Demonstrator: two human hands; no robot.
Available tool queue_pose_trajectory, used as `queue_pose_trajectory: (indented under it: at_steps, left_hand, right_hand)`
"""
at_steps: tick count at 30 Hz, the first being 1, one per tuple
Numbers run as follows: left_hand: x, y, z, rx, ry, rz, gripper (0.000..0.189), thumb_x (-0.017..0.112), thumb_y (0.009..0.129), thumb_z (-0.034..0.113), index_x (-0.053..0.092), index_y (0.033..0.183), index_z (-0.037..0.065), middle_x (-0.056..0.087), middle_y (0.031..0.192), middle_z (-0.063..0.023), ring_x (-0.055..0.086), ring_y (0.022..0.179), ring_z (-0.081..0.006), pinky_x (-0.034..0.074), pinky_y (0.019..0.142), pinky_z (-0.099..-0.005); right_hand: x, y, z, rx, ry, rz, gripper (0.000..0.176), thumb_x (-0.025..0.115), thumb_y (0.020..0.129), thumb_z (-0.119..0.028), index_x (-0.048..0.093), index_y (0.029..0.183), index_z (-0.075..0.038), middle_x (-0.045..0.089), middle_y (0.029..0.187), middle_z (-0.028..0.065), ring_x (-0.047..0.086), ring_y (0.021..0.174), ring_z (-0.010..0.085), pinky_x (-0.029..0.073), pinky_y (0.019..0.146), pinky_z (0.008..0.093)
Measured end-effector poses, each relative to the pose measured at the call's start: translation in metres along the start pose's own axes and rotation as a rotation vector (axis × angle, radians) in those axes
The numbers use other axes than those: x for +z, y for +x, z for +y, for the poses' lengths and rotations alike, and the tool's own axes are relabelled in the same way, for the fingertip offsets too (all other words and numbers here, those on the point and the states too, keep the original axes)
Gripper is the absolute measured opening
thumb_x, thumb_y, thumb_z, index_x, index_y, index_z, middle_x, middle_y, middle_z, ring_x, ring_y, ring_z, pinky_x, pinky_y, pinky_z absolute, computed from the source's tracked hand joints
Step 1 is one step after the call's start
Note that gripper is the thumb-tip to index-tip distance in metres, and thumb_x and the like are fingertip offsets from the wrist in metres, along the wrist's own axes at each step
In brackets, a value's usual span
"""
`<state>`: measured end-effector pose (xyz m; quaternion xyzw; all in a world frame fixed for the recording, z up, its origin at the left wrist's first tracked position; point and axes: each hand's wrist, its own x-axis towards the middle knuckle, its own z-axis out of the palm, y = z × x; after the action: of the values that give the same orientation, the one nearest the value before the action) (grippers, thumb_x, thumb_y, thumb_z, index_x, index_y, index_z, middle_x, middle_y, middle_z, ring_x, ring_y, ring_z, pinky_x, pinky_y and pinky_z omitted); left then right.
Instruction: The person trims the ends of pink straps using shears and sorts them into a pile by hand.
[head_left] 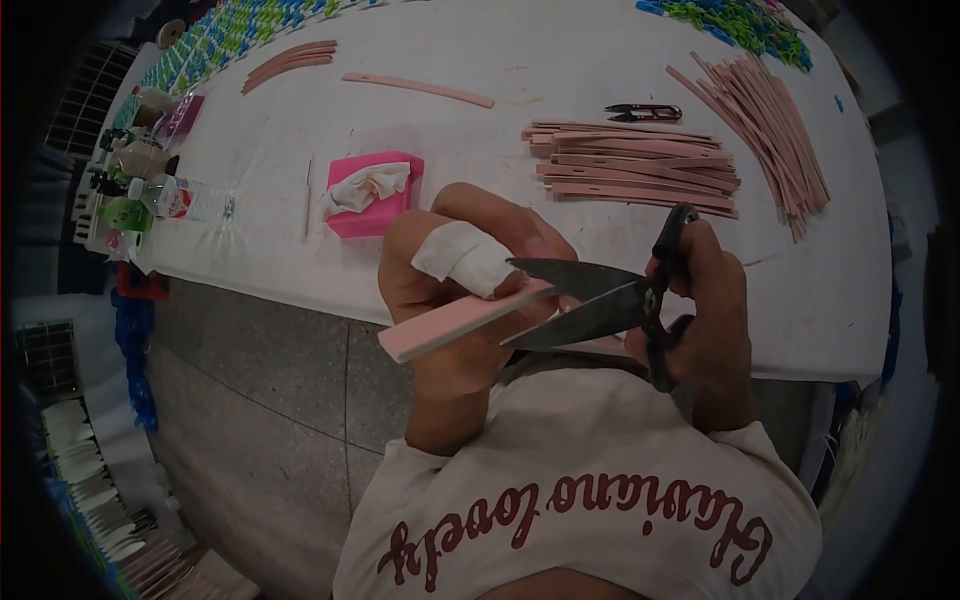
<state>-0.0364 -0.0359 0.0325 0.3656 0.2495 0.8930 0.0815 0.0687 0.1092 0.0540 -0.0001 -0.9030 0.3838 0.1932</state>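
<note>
My left hand (490, 230), its thumb wrapped in white cloth or tape, pinches a flat pink strip (450, 325) that slants across in front of my chest. In my right hand (712, 300) is a pair of dark scissors (590, 290), fingers through the handles. The blades are spread apart, and the upper one overlaps the left thumb and the strip in this view. Part of the strip is hidden behind the fingers and blades. On the table past my hands lies a stack of similar pink strips (635, 165), with thread snips (643, 112) just behind it.
More pink strips fan out at the right (765, 140); a few lie at the back left (290, 63). A pink box (375, 215) with a crumpled white cloth (368, 188) stands left of centre. Bottles (160, 195) line the table's left edge. Green and blue clips (745, 30) are piled far right.
</note>
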Motion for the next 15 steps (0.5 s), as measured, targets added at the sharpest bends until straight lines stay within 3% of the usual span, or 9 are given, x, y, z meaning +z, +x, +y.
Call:
queue_pose_trajectory:
  at_steps: [15]
  left_hand:
    - [-0.0023, -0.0028, 0.0003, -0.043, -0.109, 0.004, 0.019, 0.062, 0.079, 0.008, 0.046, 0.09, 0.004, 0.05, 0.084, -0.0144, 0.058, 0.064, -0.0217, 0.051, 0.058, -0.0303]
  right_hand:
    - [0.0037, -0.001, -0.0004, -0.11, -0.167, 0.081, 0.039, 0.069, 0.052, -0.004, 0.049, 0.085, 0.001, 0.052, 0.065, 0.007, 0.055, 0.05, 0.0164, 0.045, 0.046, 0.0242]
